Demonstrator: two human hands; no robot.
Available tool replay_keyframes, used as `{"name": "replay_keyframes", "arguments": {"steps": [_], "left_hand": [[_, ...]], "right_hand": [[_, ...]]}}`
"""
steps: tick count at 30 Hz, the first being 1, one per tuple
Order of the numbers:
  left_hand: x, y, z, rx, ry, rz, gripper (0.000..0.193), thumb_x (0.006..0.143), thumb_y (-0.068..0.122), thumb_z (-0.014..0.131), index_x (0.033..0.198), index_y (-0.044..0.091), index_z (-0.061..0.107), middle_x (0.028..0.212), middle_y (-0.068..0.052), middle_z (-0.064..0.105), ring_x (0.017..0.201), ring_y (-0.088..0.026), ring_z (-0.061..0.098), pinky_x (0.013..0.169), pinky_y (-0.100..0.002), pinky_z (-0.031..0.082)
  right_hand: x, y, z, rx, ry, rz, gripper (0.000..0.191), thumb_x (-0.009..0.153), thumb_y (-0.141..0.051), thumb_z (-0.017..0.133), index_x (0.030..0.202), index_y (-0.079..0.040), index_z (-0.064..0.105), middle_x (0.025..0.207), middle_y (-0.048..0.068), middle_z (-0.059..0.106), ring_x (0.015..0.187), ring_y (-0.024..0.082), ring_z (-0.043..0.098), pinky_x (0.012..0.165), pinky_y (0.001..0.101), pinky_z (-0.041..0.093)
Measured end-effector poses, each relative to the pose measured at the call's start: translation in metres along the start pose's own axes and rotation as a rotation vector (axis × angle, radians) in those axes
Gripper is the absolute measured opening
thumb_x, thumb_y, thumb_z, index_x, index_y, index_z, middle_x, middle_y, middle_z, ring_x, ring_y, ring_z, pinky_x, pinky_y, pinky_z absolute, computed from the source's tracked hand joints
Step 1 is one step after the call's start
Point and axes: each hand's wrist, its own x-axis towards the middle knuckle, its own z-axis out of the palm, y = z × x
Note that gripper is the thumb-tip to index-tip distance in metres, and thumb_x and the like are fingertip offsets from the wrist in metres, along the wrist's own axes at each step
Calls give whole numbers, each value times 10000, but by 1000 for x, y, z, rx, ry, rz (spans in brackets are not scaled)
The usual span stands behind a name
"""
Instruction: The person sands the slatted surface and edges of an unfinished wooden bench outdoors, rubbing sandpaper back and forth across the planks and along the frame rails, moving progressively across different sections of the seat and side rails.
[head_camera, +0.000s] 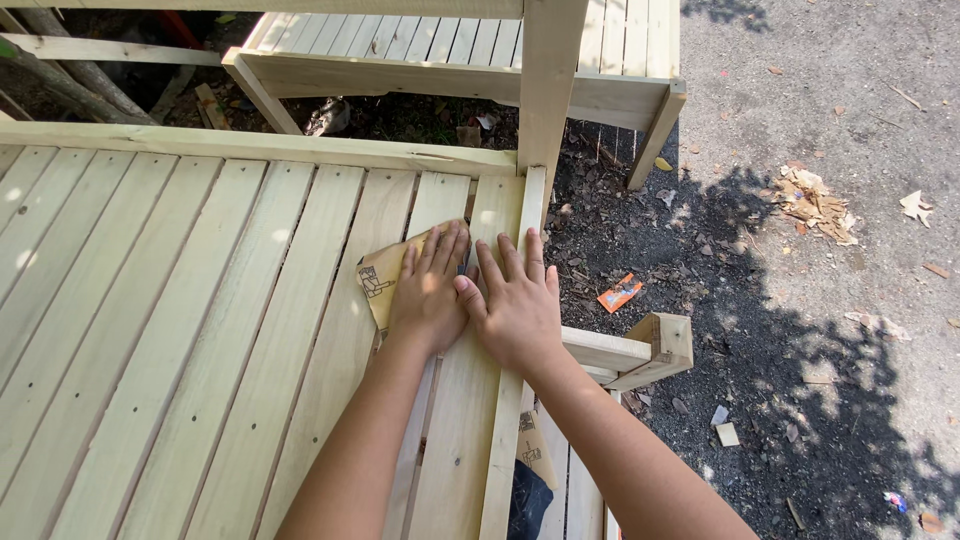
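A tan sheet of sandpaper (381, 277) lies on the pale slatted wooden surface (190, 330) near its right edge. My left hand (430, 290) presses flat on the sandpaper, fingers spread and pointing away from me. My right hand (515, 305) lies flat beside it, on the last slats and the side rail (523, 260), its thumb touching the left hand. A second piece of sandpaper (533, 455) hangs lower down by the rail, below my right forearm.
An upright wooden post (548, 85) rises from the rail's far end. Another slatted wooden frame (450, 50) stands behind. A short wooden arm (640, 350) juts right. Dirt ground holds an orange scrap (619, 293), wood chips (815, 205) and leaves.
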Motion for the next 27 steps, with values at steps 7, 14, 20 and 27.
{"name": "replay_keyframes", "arguments": {"steps": [7,14,20,27], "left_hand": [[-51,-2,-13,-67,-133,-85,641,1053,514,225,1627,234,173,1701,39,115,1566,-259,55,1247,-501,42],[76,-21,-12,-21,-127,-200,648,1037,516,209,1628,264,129,1715,30,46,1568,-287,4,1253,-511,17],[3,-8,-11,14,-90,-98,657,1045,519,258,1623,223,160,1728,-10,92,1581,-312,35,1259,-479,43],[-67,1,-12,-48,-74,-39,644,1046,506,256,1617,210,209,1697,-15,131,1555,-310,53,1240,-491,41]], "right_hand": [[0,0,2,-5,14,-17,717,1017,-619,282,1565,-173,401,1608,160,354,1535,450,88,1148,661,200],[-3,0,0,-21,1,-11,708,1029,-615,262,1559,-167,400,1597,162,369,1536,451,93,1155,641,207],[0,0,-2,-22,-41,11,722,1008,-626,279,1560,-174,394,1599,150,363,1529,441,93,1142,654,205],[2,-1,1,-31,-14,-2,710,1015,-619,286,1552,-171,407,1589,150,376,1530,453,93,1149,645,208]]}}
